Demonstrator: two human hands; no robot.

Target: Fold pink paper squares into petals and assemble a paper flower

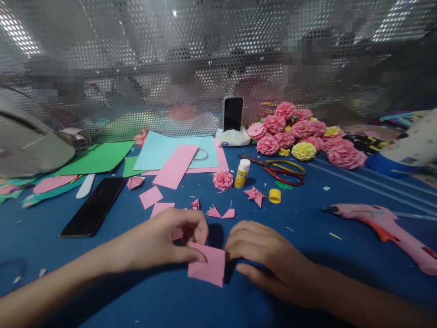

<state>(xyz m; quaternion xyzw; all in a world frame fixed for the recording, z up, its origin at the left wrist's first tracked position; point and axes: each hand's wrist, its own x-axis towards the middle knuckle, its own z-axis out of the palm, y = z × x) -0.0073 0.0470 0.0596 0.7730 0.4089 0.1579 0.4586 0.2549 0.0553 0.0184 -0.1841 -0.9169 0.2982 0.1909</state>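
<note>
A small pink paper square (210, 269) is pinched between the thumb and fingers of my left hand (170, 241), just above the blue table. My right hand (269, 259) is at the square's right edge, its thumb apart from its fingers; whether a fingertip touches the paper I cannot tell. Beyond my hands lie folded pink paper pieces (221, 212) and a pink paper star (255, 196). Two more pink squares (151, 197) lie near my left hand, one partly hidden behind it. A glue stick (242, 173) stands uncapped-looking with a white top, near its yellow cap (275, 196).
A pink glue gun (382, 223) lies at right, scissors (283, 169) farther back. Paper flowers (293, 130) are heaped behind. A black phone (94, 207) lies at left; another phone (233, 114) stands on a tissue pack. Coloured sheets (174, 150) and a perforated metal panel (136, 68) are behind.
</note>
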